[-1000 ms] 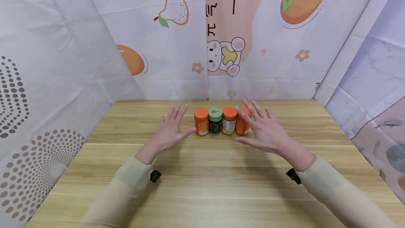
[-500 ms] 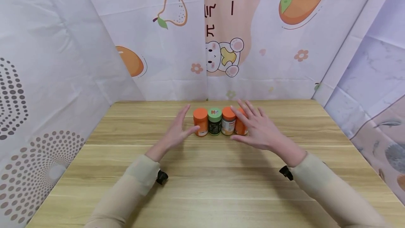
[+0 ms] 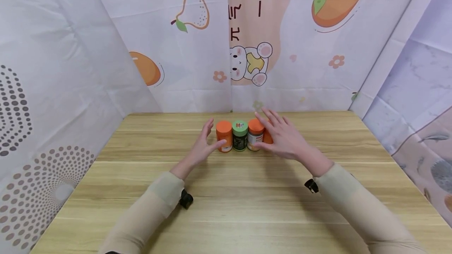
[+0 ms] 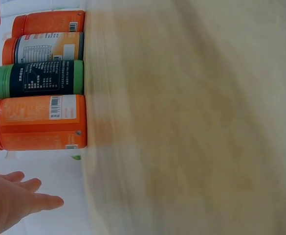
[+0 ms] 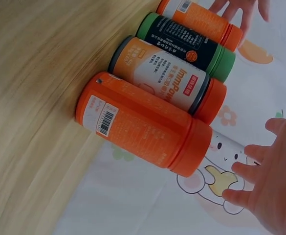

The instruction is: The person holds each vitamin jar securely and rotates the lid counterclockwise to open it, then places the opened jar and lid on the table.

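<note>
Several supplement jars stand upright side by side near the table's back edge. The leftmost orange jar [image 3: 223, 128] has an orange lid. Beside it is a dark jar [image 3: 240, 140] with a green lid. Then come a white-and-orange labelled jar [image 3: 255, 138] and another orange jar [image 5: 138, 125], partly covered by my right hand in the head view. My left hand [image 3: 202, 150] is left of the row, fingers spread, thumb in front of the leftmost jar. My right hand [image 3: 285, 138] hovers at the row's right end, fingers extended. Both wrist views show gaps between hands and jars.
The wooden table [image 3: 229, 207] spreads out in front of the jars. A printed white curtain [image 3: 169, 62] hangs behind the table, and more curtain [image 3: 53, 69] covers the sides. Small black devices [image 3: 186, 199] sit at both wrists.
Both hands have moved inward toward the ends of the jar row, the left hand to the right and the right hand to the left. The jars stand as before.
</note>
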A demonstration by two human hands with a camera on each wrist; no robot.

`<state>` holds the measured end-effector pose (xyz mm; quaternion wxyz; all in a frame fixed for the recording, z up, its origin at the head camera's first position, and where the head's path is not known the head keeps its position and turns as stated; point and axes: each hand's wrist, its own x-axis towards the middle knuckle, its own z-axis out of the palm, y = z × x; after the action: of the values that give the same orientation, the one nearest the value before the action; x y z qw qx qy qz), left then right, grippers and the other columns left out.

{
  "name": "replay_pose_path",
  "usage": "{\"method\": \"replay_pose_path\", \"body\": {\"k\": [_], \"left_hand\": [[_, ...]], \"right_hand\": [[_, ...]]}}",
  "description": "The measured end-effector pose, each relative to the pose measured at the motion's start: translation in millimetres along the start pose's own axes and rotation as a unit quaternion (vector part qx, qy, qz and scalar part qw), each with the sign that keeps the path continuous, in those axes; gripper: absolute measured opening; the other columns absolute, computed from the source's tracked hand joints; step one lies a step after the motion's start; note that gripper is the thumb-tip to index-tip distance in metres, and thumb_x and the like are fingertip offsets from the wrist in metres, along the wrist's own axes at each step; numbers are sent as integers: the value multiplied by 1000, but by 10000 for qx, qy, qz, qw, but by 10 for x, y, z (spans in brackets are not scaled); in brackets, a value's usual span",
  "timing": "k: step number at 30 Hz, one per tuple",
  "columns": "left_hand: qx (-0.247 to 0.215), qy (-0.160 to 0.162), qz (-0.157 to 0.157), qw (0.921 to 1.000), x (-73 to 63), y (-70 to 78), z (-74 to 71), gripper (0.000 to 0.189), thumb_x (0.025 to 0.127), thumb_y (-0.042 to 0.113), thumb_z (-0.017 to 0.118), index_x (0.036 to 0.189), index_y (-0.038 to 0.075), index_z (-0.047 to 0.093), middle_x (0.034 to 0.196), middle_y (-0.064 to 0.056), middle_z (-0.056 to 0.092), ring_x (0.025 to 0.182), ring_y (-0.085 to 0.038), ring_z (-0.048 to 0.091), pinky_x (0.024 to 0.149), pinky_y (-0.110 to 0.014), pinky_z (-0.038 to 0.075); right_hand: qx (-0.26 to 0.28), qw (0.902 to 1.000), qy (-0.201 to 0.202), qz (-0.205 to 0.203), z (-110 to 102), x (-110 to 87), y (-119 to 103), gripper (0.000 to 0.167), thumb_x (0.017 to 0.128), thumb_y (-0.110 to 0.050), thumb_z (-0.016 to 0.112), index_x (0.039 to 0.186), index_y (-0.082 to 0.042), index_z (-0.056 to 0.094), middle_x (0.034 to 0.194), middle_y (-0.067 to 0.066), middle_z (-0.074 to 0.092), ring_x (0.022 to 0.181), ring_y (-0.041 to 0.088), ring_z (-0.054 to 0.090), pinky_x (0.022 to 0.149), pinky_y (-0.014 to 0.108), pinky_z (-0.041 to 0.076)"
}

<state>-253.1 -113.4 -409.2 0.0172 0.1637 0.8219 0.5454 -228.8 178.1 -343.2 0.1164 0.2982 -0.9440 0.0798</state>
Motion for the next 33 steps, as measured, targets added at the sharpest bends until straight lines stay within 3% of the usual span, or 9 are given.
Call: {"method": "replay_pose_path", "body": {"k": [5, 10, 16, 22, 31, 33], "left_hand": [[-499, -104, -273, 9983, 60, -35, 22, 92, 89, 35, 71, 156, 26, 10, 159, -12, 15, 143, -33, 19, 112, -54, 20], [-1017, -115, -350, 9941, 126, -82, 90, 92, 90, 23, 71, 156, 19, 8, 158, -16, 18, 143, -34, 19, 114, -50, 16], [-1495, 671, -347, 9859, 122, -40, 285, 87, 87, 11, 74, 154, 11, 18, 152, -19, 32, 139, -33, 29, 113, -46, 21], [-1677, 1501, -337, 9738, 95, 6, 462, 82, 83, 8, 78, 149, 7, 28, 145, -19, 41, 135, -31, 37, 111, -44, 26], [-1939, 1816, -682, 9617, 62, 34, 502, 75, 83, 4, 77, 145, 5, 34, 141, -20, 46, 132, -32, 40, 111, -44, 28], [-2025, 1858, -755, 9585, 79, -18, 523, 74, 82, 4, 77, 144, 8, 36, 139, -18, 49, 130, -29, 44, 110, -42, 30]], "right_hand": [[169, 9998, -96, 91, 20, 54, 50, 91, 90, -60, 56, 157, -17, 13, 161, 11, 11, 144, 34, 14, 110, 57, 19], [443, 9988, -142, 160, 30, 139, 73, 89, 91, -62, 53, 157, -19, 10, 161, 10, 12, 144, 34, 17, 110, 56, 22], [725, 9968, -219, 261, 59, 200, 97, 89, 92, -65, 48, 157, -18, 11, 161, 10, 12, 144, 35, 16, 111, 57, 20], [977, 9944, -188, 354, 67, 233, 105, 88, 91, -64, 50, 157, -18, 13, 161, 10, 13, 144, 34, 17, 112, 55, 17], [1224, 9904, -295, 574, 91, 373, 93, 86, 91, -68, 44, 157, -23, 12, 160, 7, 15, 145, 32, 16, 112, 54, 18], [1320, 9888, -331, 620, 97, 407, 94, 87, 91, -70, 43, 157, -25, 11, 161, 6, 14, 145, 32, 15, 112, 55, 18]]}}
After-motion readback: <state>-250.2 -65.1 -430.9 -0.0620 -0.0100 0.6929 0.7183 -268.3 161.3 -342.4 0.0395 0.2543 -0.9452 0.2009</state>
